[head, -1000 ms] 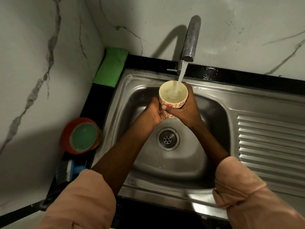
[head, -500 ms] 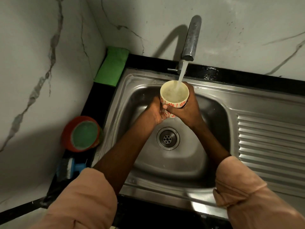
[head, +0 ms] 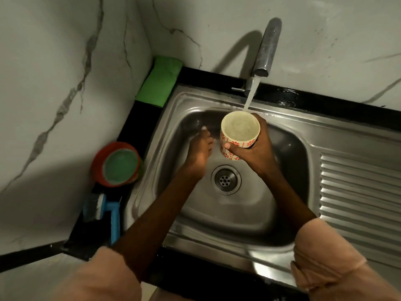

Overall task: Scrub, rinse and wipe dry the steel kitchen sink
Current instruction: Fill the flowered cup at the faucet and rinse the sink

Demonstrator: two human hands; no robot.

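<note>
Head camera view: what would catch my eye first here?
Probably the patterned cup, brim-full under the running tap, gripped by the right hand over the steel sink. The left hand hovers blurred beside it, and a bright green cloth lies in the back-left corner.

A black counter (head: pixel 138 118) is set against marble walls, with a steel sink (head: pixel 358 192) sunk into it. On its left strip a green cloth (head: pixel 159 81), a red tub (head: pixel 118 165) and a blue brush (head: pixel 104 210) are laid.
</note>
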